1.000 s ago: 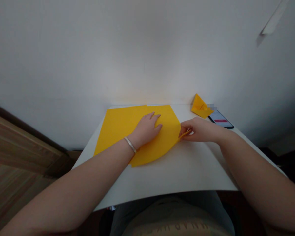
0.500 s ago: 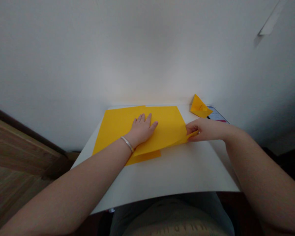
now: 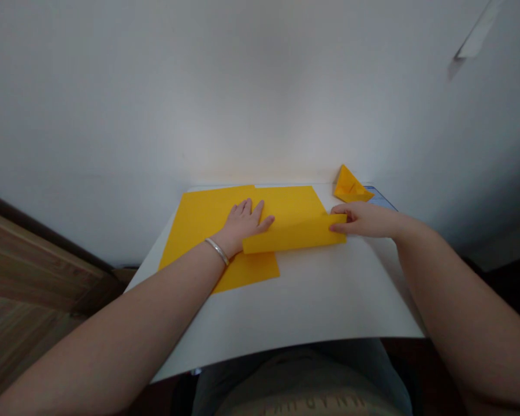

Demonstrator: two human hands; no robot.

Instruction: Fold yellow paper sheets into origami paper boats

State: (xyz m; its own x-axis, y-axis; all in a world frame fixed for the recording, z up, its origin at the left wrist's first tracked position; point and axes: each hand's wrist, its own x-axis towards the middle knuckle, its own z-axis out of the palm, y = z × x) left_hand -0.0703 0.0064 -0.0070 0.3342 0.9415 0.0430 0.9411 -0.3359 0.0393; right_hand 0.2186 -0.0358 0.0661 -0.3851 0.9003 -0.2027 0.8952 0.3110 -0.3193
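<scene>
A yellow sheet of paper [image 3: 294,202] lies on top of other yellow paper [image 3: 195,216], and its near edge is turned up and over in a long flap [image 3: 294,236]. My left hand [image 3: 247,219] rests flat on the paper with fingers spread, a silver bangle on the wrist. At the flap's right end, my right hand [image 3: 344,219] pinches the paper between thumb and fingers. Just beyond the right hand stands a folded yellow paper boat [image 3: 352,188].
The white table [image 3: 320,300] meets a plain wall [image 3: 260,104] at the back. Partly behind the paper boat is a flat, blue-edged item [image 3: 381,199]. A wooden panel [image 3: 34,260] stands at the left.
My right hand has lifted the sheet's near edge and brought it away from me, so a flap now folds over the sheet. My left hand stays flat in nearly the same place.
</scene>
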